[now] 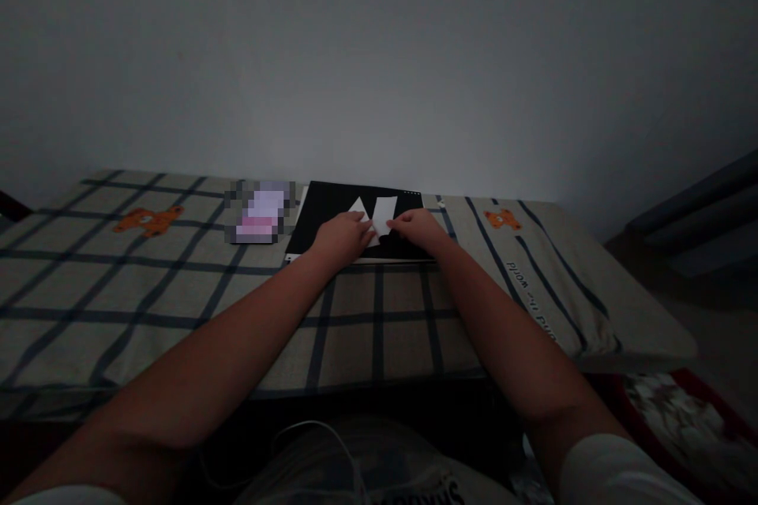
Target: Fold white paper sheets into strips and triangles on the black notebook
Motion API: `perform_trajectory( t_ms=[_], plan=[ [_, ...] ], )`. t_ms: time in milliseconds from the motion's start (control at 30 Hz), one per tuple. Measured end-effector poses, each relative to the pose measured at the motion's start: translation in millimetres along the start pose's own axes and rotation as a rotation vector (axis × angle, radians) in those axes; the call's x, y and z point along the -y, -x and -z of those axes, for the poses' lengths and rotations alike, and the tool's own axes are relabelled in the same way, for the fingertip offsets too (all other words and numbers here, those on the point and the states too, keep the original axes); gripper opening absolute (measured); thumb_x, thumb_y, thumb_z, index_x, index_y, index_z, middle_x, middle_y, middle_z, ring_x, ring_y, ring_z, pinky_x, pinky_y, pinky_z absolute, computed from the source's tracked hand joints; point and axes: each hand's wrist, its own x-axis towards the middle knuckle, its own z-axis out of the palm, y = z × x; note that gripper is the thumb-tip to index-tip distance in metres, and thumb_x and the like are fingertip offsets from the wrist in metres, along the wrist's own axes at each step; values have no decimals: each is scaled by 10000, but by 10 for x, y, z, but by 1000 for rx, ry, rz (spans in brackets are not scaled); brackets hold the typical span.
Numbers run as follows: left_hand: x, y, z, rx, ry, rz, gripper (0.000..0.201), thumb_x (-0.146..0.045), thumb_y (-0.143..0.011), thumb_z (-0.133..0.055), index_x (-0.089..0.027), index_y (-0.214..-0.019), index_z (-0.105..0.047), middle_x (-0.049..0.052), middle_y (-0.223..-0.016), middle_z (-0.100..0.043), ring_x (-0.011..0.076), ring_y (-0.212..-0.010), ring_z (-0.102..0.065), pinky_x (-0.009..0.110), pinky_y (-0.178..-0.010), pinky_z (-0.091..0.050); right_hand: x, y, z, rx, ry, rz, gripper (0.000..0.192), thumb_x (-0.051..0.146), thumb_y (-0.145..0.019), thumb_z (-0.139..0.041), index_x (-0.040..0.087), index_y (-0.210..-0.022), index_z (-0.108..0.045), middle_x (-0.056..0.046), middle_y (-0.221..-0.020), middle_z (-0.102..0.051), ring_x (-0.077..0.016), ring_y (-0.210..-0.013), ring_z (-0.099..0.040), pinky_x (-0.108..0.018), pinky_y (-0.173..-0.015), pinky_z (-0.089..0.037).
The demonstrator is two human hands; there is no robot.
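A piece of white folded paper [385, 209] lies over a black sheet [332, 201], with a pointed part on its left and a straight strip on its right. My left hand [343, 238] rests on the pointed part, fingers closed together on the paper. From the right, my right hand [418, 227] pinches the lower edge of the strip between thumb and fingers. Both hands meet the paper close together, and the fingers cover some of its folds. White sheet edges show beneath the black sheet.
A phone-like object with a blurred lilac and pink screen [260, 215] lies left of the black sheet. The table wears a checked cloth [178, 276] with orange bear prints. A grey wall [367, 55] stands behind it. A white cable [332, 434] hangs before my body.
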Motion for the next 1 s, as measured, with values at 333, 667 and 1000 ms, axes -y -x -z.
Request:
perform_trajectory(
  t_ms=[333,667,1000],
  plan=[
    [-6,-11,17,36,-11,1,402,-389,-974,-348,-214,-1202,-629,82,-1273,-576,229,-1117,-551,323,-864,-470,8,-29,-3,2,252,58,272,314,-834,-563,121,-715,-714,-50,-630,-637,-117,-557,-517,-244,-543,-340],
    [-5,-21,-10,59,5,15,394,-371,-976,-348,-222,-1210,-626,84,-1272,-569,233,-1111,-560,334,-876,-475,21,-22,-5,-24,347,67,219,243,-808,-558,108,-779,-729,-69,-710,-676,-121,-608,-535,-233,-564,-343],
    [17,-7,-32,21,31,11,392,-358,-971,-357,-194,-1221,-611,104,-1291,-557,235,-1158,-538,341,-942,-454,-31,-57,-8,-51,232,54,254,306,-830,-568,120,-742,-718,-54,-674,-664,-116,-587,-534,-242,-574,-355]
  ],
)
